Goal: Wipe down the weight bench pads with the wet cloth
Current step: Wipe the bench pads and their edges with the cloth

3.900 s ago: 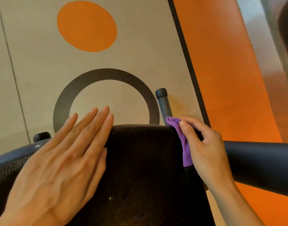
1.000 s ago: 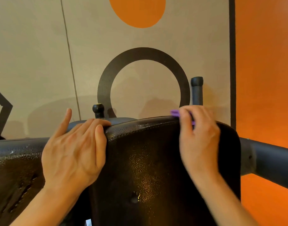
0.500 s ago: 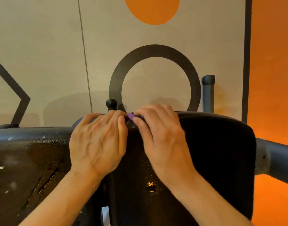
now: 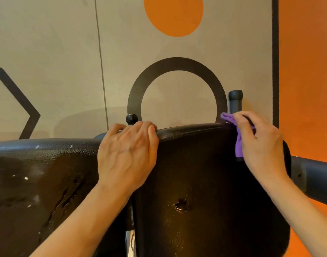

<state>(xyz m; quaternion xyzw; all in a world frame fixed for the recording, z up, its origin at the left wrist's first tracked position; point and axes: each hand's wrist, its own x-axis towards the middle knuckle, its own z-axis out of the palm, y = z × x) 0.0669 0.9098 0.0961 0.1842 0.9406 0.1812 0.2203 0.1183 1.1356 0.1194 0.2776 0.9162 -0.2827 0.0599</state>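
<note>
A black textured bench pad (image 4: 196, 173) fills the lower middle of the head view, with a small tear near its centre. My right hand (image 4: 259, 145) grips a purple cloth (image 4: 237, 143) against the pad's top right corner. My left hand (image 4: 127, 153) grips the pad's top left edge, fingers curled over it. A second black pad (image 4: 38, 182), cracked and speckled with white, lies to the left.
A black capped post (image 4: 235, 101) and a small black knob (image 4: 131, 119) rise behind the pad. A dark padded roller (image 4: 314, 179) juts out at right. The floor beyond is beige with an orange band (image 4: 307, 71), a black ring and an orange disc.
My right hand has slid the cloth along the pad's top edge from beside my left hand to the right corner. My left hand stays on the top left edge.
</note>
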